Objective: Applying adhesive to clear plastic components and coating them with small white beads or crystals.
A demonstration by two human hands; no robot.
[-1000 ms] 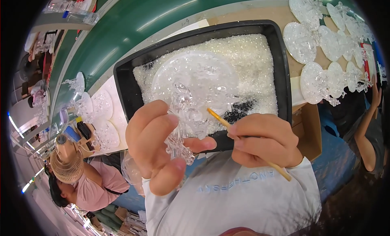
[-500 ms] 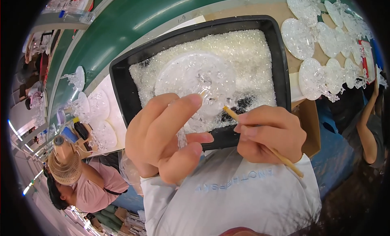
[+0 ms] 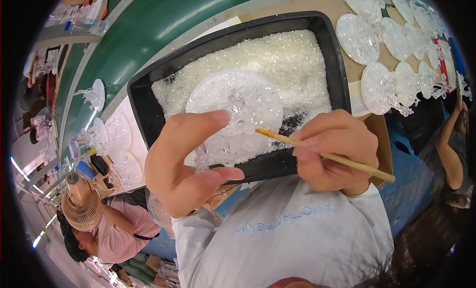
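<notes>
My left hand (image 3: 181, 161) curls round the near left side of a white, sparkly round disc (image 3: 267, 102) with clear, glassy shapes on its face. A clear piece (image 3: 202, 156) shows between its fingers; the exact grip is partly hidden. The disc is over a black tray (image 3: 141, 109) of clear, glittering granules (image 3: 292, 50). Pinched in my right hand (image 3: 339, 149) is a thin wooden stick (image 3: 362, 165), its darker orange-yellow tip pointing left at the disc's near right part. Whether the tip touches the disc, I cannot tell.
Several similar discs (image 3: 357, 39) stand on the board at the right, and more (image 3: 126, 166) at the left. A small fan (image 3: 82, 206) is at the lower left, near a person in pink (image 3: 121, 228). Another person's arm (image 3: 448, 149) shows at the right. A cardboard box (image 3: 379, 139) is beside the tray.
My left hand and the disc have come nearer to me over the tray. The stick has tilted flatter, and its tip has moved left onto the area of the disc.
</notes>
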